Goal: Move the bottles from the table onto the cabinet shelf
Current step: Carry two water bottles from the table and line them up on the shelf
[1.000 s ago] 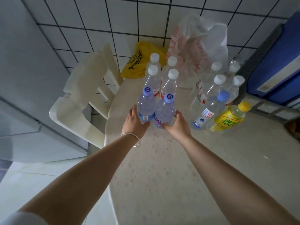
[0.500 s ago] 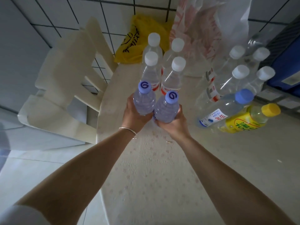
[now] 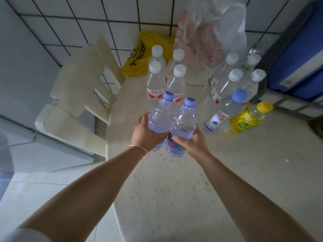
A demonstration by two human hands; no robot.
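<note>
The left hand (image 3: pixel 146 132) grips one clear ribbed plastic bottle (image 3: pixel 161 116), the right hand (image 3: pixel 193 141) grips another (image 3: pixel 182 123), side by side, apparently lifted above the pale speckled table (image 3: pixel 174 189).

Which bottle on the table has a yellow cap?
The yellow-labelled drink bottle at the far right, beside the blue-capped bottle; the other caps are white or blue.

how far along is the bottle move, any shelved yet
No shelf or cabinet is in view, so nothing shows as done. In hand: left hand and right hand each grip a purple-capped bottle. Left: ten bottles on the table.
</note>
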